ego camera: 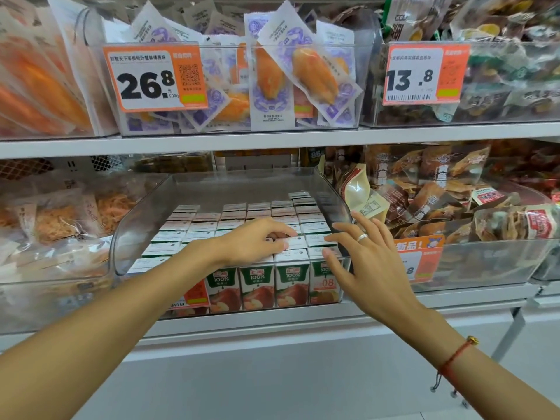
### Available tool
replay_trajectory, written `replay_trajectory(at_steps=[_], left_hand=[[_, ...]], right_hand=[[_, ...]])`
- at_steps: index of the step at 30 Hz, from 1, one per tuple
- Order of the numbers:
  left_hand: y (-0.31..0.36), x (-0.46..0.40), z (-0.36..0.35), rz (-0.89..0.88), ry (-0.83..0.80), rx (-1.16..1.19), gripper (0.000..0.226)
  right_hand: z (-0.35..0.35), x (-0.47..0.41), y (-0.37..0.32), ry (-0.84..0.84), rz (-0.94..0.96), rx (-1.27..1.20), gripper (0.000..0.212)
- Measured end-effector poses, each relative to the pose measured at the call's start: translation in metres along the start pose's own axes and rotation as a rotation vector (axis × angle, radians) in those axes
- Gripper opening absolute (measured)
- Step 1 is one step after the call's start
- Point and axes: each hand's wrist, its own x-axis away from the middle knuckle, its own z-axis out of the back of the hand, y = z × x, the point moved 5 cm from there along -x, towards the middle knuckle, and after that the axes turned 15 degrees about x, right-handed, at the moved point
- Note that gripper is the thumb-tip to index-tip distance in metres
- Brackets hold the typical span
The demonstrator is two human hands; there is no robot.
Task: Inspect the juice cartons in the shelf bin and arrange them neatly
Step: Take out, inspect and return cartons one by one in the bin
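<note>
Our left hand (254,241) rests curled on the white-topped apple juice cartons (257,286) in the clear plastic bin (142,213), gripping nothing; our right hand (366,262) hovers open-fingered.

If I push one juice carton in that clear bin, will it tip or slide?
The juice carton is boxy and flat-based, so it probably slides rather than rolls. Neighbours packed tight in the bin likely keep it from tipping. It's probably stiff but dentable.

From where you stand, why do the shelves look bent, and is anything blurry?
Head view: the wide-angle lens bows the shelf edge; glare hazes the clear bin; juice cartons read sharp; both the left hand and right hand are slightly soft.
</note>
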Motion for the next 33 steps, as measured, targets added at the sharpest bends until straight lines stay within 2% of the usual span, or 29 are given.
replay_trajectory(at_steps=[5, 8, 12, 16, 21, 25, 33], left_hand=[[-0.003, -0.001, 0.001, 0.0, 0.056, -0.022, 0.034], [-0.001, -0.005, 0.001, -0.012, 0.046, -0.056, 0.033], [-0.002, -0.012, 0.009, -0.015, 0.001, -0.039, 0.031], [-0.007, -0.027, 0.02, 0.007, 0.037, -0.118, 0.032], [-0.009, -0.049, 0.029, 0.063, -0.042, -0.315, 0.037], [-0.003, -0.06, 0.034, 0.052, -0.071, -0.412, 0.041], [-0.009, -0.061, 0.026, 0.077, -0.158, -0.469, 0.045]], right_hand=[[0.005, 0.0, -0.001, 0.012, 0.013, 0.013, 0.03], [0.007, 0.003, -0.011, 0.047, 0.122, 0.07, 0.025], [-0.002, 0.009, -0.017, -0.035, 0.218, 0.0, 0.029], [-0.008, 0.011, -0.012, -0.051, 0.215, -0.071, 0.032], [-0.01, 0.008, -0.012, -0.026, 0.206, -0.096, 0.037], [-0.009, 0.006, -0.011, -0.033, 0.214, -0.087, 0.029], [-0.011, 0.007, -0.012, -0.041, 0.205, -0.074, 0.026]])
